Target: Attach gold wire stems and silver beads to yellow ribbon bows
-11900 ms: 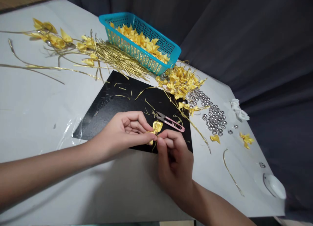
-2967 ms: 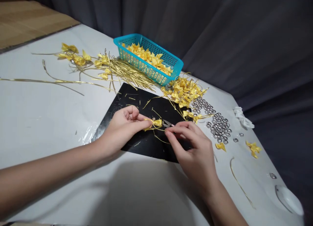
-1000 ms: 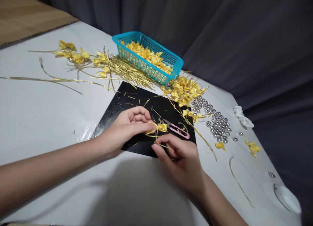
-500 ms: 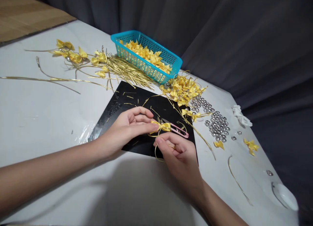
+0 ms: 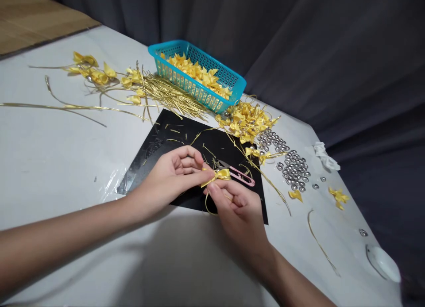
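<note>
One yellow bow [image 5: 222,174] is held over the black mat [image 5: 149,165], near its front edge. It looks light, soft and smooth, so it would probably crush or slip easily; the gathered middle seems the firmest place to pinch. The thin gold cord [image 5: 206,204] hanging from it in a loop looks springy and bendable.

The left hand [image 5: 172,176] pinches one side of the bow between thumb and finger, other fingers curled. The right hand [image 5: 242,209] has thumb and forefinger closed just below the bow's middle, apparently on the cord, though the fingers hide the grip.

One pair of pink snips [image 5: 251,183] lies on the mat just beyond the right hand, among scattered cord scraps, too many to count.

Beyond the mat are one blue basket [image 5: 239,86] of yellow pieces, one bundle of gold cords [image 5: 172,97] and one heap of bows [image 5: 247,119], their contents uncountable. To the right lie clustered silver beads [image 5: 294,167], with three lying apart, and one white oval object [image 5: 383,263].
</note>
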### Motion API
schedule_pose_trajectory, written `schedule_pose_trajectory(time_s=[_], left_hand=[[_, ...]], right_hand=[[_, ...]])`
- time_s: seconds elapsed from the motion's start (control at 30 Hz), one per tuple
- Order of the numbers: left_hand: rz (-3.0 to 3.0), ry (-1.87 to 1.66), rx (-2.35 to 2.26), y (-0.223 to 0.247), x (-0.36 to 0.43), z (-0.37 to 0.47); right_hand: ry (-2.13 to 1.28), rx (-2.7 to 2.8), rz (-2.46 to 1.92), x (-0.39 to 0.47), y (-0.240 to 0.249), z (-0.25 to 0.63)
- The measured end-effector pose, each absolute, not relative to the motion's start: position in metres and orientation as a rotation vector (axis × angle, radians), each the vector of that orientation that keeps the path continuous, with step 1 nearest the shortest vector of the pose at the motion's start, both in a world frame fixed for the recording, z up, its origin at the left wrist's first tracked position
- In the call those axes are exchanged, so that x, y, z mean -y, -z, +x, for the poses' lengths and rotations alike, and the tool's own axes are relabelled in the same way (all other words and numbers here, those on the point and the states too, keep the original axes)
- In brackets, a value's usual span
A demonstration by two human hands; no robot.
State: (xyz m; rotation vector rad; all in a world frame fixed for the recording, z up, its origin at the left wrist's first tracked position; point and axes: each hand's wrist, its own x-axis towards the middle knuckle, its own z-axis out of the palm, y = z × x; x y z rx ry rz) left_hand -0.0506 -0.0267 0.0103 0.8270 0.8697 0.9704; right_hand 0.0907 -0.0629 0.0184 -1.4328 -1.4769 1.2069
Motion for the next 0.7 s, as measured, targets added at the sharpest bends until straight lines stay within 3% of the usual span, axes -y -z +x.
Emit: schedule_pose_trajectory(time_s=[0.2,0.53,0.6,0.7], left_hand=[[0.853,-1.008,-0.921,-0.015,0.025,-0.051],[0.905,-1.001,-0.989,-0.015,0.017,-0.052],[0.904,-1.0,-1.012,-0.016,0.017,-0.052],[0.917,-1.013,-1.044,-0.015,0.015,-0.053]], right_hand=[[-1.089,1.539,-1.454,0.063,-0.017,0.093],[-0.349,1.858,-1.435,0.057,-0.035,0.115],[-0.419,1.75,-1.48,0.053,-0.039,0.118],[-0.825,1.653,-1.518,0.047,-0.045,0.125]])
